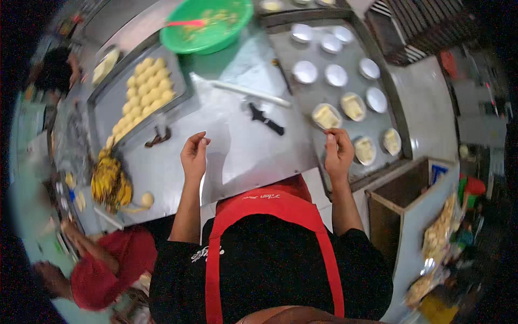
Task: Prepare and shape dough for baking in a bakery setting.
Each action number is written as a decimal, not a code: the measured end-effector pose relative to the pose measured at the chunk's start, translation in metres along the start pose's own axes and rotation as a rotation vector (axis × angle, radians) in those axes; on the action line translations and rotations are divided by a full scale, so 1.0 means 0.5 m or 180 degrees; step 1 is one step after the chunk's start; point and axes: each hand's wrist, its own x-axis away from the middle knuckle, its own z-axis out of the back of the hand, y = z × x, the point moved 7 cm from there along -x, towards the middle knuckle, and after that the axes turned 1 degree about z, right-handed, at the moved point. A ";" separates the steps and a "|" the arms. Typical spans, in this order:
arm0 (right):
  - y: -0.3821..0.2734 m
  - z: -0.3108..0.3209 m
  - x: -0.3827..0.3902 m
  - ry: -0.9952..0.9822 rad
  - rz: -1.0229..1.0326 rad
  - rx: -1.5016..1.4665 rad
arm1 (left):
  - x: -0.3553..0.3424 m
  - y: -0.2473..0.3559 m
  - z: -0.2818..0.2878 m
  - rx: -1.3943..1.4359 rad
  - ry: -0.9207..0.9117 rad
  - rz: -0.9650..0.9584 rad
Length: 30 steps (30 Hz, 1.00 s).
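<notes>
Over the steel table (226, 173) my left hand (194, 156) is raised, fingers curled and thumb against them, with nothing visible in it. Above the right-hand tray my right hand (339, 154) is pinched. Its fingertips meet the near rim of a round cup filled with pale yellow pieces (326, 116); whether they grip it or something small, I cannot make out. More filled cups (353, 107) sit around that hand, with several white foil cups (335, 75) farther up the tray. Between my hands lie a black-handled wheel cutter (267, 120) and a white rod (251, 93).
A tray of dough balls (145, 89) stands at the left, bananas (110, 183) at the near left corner. A green basin (208, 32) with a red utensil is at the back. The dark tray's rim (396, 108) borders the right; a wooden box (394, 186) stands nearby. A person in red (113, 264) is at lower left.
</notes>
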 end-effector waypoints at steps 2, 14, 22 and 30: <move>-0.026 -0.056 0.012 -0.0178 0.0167 0.0055 | 0.035 -0.020 0.098 0.0002 0.0454 0.0171; -0.045 -0.359 0.043 -0.0724 0.1147 0.2017 | 0.162 -0.047 0.512 -0.2381 0.1134 -0.0171; 0.001 -0.373 0.128 -0.0802 0.0634 0.2302 | 0.211 -0.108 0.563 -0.3157 0.0235 0.0245; 0.018 -0.263 0.172 -0.0634 0.0442 0.2708 | 0.229 -0.121 0.549 -0.3120 0.0294 0.1243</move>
